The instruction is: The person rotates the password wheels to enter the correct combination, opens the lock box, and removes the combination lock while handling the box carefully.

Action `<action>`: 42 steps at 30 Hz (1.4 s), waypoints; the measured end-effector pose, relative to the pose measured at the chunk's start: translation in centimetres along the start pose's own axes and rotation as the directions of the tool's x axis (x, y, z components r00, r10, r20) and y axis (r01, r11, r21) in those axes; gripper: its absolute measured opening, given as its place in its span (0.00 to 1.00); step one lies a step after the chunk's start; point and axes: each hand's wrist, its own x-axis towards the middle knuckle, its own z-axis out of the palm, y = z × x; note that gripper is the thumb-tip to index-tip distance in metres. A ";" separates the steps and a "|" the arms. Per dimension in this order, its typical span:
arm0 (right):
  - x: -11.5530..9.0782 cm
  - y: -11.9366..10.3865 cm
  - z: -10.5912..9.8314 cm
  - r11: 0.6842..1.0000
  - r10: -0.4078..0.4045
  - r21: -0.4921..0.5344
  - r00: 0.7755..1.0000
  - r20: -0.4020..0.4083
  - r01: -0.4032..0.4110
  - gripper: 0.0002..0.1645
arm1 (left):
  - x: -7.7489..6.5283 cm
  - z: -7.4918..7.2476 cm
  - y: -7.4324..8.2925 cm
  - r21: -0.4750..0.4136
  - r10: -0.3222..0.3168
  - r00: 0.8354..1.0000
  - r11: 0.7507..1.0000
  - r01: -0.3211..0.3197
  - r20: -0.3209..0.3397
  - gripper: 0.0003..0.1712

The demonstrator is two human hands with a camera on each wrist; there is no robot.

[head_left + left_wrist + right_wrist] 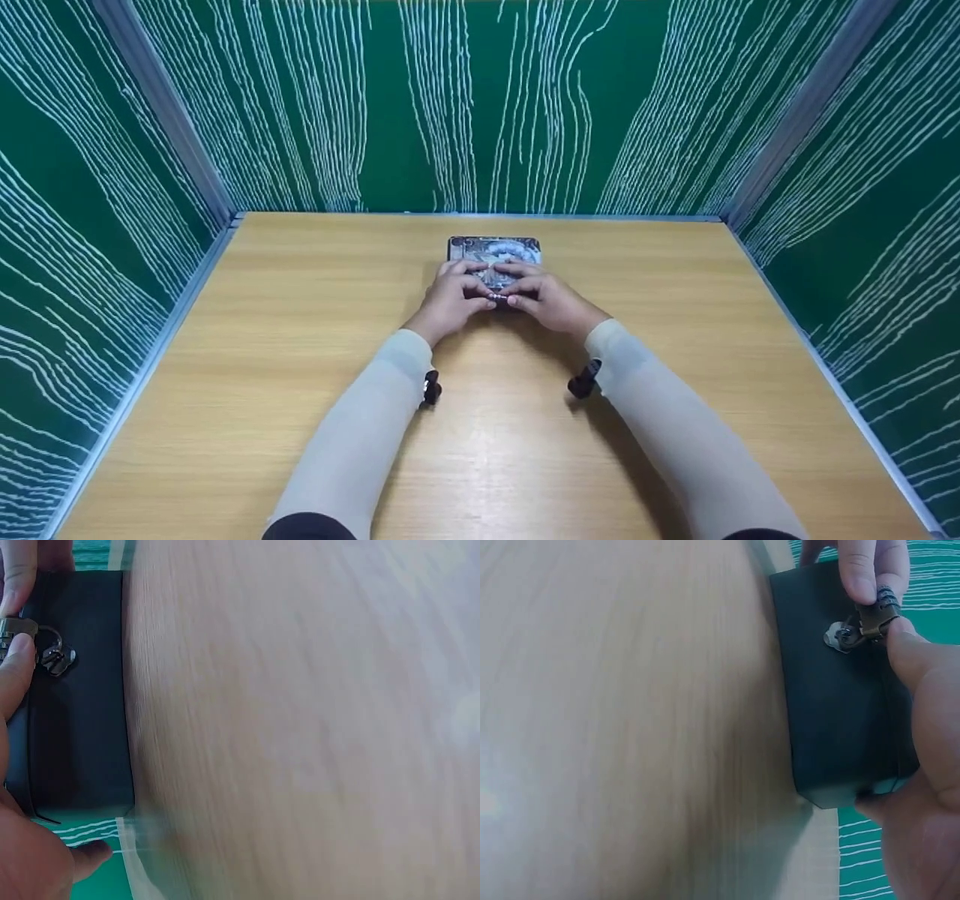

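Observation:
A dark box (pixel 495 246) with a printed picture on its lid sits toward the back of the table. From a clasp (pixel 842 636) on its front hangs a small brass-coloured combination padlock (pixel 877 619) with ridged dials. My left hand (pixel 450 300) comes in from the left and pinches the padlock's end, its other fingers over the lid. From the other side my right hand (pixel 553 301) grips the padlock between thumb and finger, with its remaining fingers on the box. In the left wrist view the padlock (pixel 16 627) lies partly behind the fingertips.
The wooden table (pixel 480 450) stretches around the box. Green walls (pixel 382 150) with white wavy lines close in the back and both sides, joined by grey corner posts (pixel 169 112). A small dark camera (pixel 431 388) is strapped at the left wrist, another (pixel 583 380) at the right.

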 end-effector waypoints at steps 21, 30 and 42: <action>-0.2 -2.4 -0.7 0.951 -0.143 -0.292 0.982 -0.123 0.102 0.10 | -0.6 -0.5 1.9 0.256 0.121 0.990 0.962 -0.100 -0.071 0.06; -1.6 -5.1 -1.5 0.969 -0.091 -0.237 0.991 -0.098 0.065 0.13 | -2.1 -1.5 2.5 0.221 0.200 0.977 0.958 -0.181 -0.068 0.06; -2.5 -5.3 0.1 0.979 0.142 0.145 0.990 0.005 -0.142 0.11 | -4.0 -2.4 2.7 0.194 0.204 0.976 0.957 -0.215 0.073 0.10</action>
